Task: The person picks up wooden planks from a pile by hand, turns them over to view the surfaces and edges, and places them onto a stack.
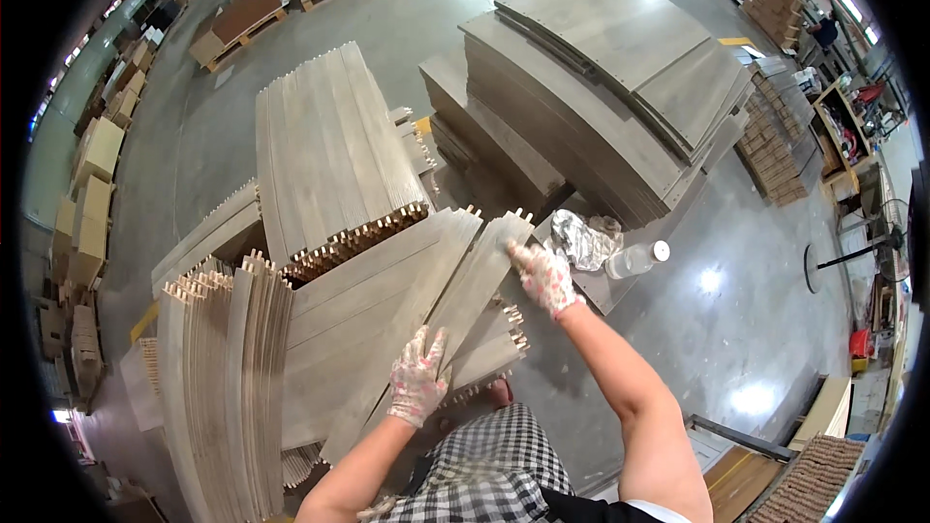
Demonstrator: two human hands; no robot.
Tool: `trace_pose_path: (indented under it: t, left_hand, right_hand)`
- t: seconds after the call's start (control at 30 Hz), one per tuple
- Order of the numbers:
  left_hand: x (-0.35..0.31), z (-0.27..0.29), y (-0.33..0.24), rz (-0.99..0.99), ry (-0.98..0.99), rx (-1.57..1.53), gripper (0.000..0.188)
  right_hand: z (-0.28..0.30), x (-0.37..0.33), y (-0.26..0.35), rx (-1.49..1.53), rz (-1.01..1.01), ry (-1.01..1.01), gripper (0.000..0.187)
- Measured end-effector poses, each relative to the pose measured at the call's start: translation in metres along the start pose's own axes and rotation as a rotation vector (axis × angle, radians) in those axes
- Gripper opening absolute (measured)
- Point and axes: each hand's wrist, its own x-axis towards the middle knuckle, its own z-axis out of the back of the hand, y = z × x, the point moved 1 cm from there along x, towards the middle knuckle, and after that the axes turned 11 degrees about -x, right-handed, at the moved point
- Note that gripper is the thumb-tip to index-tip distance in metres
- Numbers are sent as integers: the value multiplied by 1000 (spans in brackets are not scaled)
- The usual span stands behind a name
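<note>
A long grey wood-grain plank (480, 281) with light wooden dowels at its far end lies slantwise in front of me. My left hand (419, 380), in a patterned white glove, rests on its nearer part with fingers stretched out. My right hand (544, 278), gloved alike, is closed at the far end's right edge, its fingertips on the plank's face. Under and beside this plank lie wider grey planks (358, 286). Several dowelled planks (489, 344) show beneath it on the right.
Upright plank bundles (218, 387) stand at left, with a dowelled plank stack (339, 140) beyond. At right rises a tall pile of grey panels (601, 87). Crumpled silvery wrapping (584, 239) and a clear bottle (637, 260) lie near my right hand. A fan (891, 223) stands far right.
</note>
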Motion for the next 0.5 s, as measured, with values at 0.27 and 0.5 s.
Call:
trace_pose_path:
  t: [0.27,0.5]
  left_hand:
    - [0,-2,0,-15,-22,-8,84]
    - [2,0,-1,-17,-42,-47,76]
  right_hand:
    - [-16,3,-3,21,-64,50,56]
    - [2,13,-8,86,-36,-150,44]
